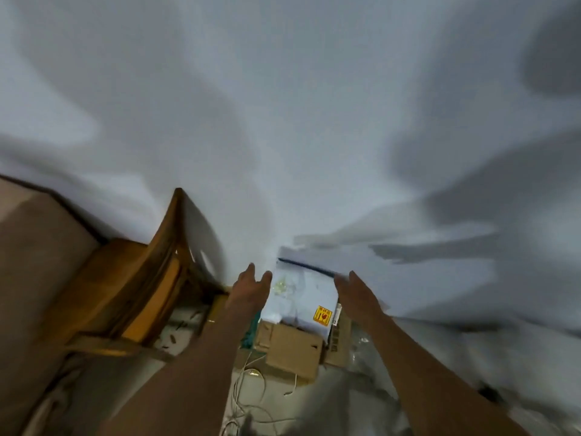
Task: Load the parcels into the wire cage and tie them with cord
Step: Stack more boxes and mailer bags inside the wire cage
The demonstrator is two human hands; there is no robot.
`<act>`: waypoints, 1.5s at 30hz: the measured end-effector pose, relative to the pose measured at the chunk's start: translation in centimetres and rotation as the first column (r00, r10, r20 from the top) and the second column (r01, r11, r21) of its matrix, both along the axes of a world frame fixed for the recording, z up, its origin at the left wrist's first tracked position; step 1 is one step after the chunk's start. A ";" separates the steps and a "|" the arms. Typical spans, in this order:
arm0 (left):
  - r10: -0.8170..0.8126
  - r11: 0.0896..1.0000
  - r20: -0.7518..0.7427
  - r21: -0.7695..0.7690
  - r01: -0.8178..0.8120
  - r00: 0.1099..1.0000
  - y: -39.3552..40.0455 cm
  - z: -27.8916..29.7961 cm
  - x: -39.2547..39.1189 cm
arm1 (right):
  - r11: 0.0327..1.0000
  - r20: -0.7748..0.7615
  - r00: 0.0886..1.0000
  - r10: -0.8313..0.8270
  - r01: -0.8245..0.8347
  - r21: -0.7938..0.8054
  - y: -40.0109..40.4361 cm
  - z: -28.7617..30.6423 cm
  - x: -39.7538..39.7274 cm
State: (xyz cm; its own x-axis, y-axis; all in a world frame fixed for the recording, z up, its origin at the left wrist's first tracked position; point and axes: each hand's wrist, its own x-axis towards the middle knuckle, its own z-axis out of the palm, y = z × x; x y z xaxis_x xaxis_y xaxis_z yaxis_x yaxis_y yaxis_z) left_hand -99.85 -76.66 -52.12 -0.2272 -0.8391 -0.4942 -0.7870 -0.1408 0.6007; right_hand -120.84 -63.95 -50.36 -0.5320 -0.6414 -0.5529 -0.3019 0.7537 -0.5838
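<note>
While two hands (301,289) flank | one white parcel (301,297) | two cardboard boxes (294,349)

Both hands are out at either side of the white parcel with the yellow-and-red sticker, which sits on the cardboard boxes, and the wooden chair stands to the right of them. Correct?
Not quite. The head view shows the wooden chair on the left, not the right. The rest holds: the left hand and right hand flank the white parcel, which sits on the cardboard boxes.

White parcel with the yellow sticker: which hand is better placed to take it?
Marginally the right hand: it lies along the white parcel's edge. The left hand sits open at the other edge, so likely both lift. Blur hides contact.
</note>
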 end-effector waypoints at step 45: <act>-0.726 0.683 -0.476 -0.413 0.602 0.497 41.2 29.2 -27.2 | 0.295 -0.206 0.214 -0.955 0.771 -0.565 44.9 28.8 -7.5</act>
State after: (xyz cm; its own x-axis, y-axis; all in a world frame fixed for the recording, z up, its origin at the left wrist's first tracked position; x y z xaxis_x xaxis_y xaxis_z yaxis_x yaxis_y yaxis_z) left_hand -127.07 -35.45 -22.91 -0.9270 -0.3682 0.0708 -0.1005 0.4259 0.8992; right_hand -128.39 -19.02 -21.57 -0.9400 0.3400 0.0302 0.1660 0.5327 -0.8299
